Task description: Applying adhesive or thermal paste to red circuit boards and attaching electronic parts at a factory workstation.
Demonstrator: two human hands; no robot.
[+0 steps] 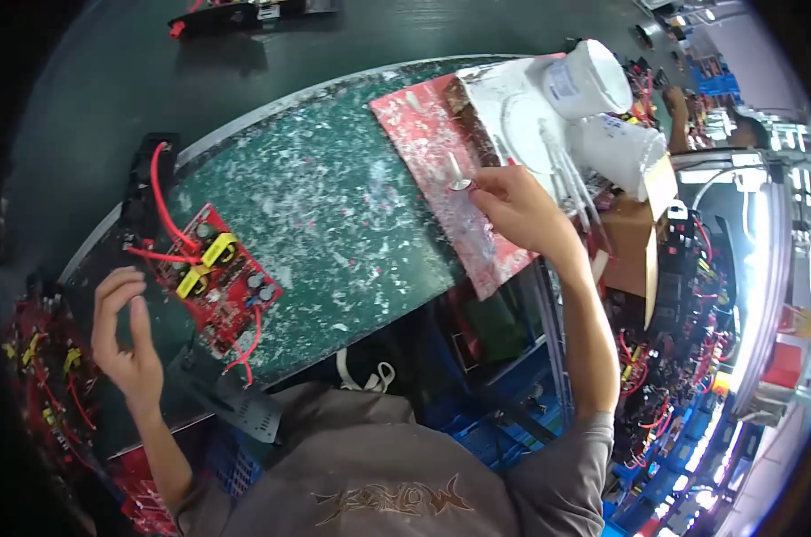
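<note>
My right hand [524, 208] is pinched over the red board at the right. It grips a small whitish tool with a shiny rounded end [460, 182]; its exact kind is hard to make out. My left hand [126, 345] is raised beside the red circuit board [230, 304], its fingers apart and holding nothing. Yellow-wrapped coils, round capacitors and thick red wires stand on this board. A black casing [140, 192] lies at the board's far end. At its near end is a dark perforated metal plate [251, 413].
A white-smeared red board [441, 152] lies on the green worktop [334, 224], under a white-coated tray [513, 107]. Two white tubs [588, 79] stand or lean there, near thin sticks and a cardboard box [627, 251]. More circuit boards [47, 376] are stacked at the left.
</note>
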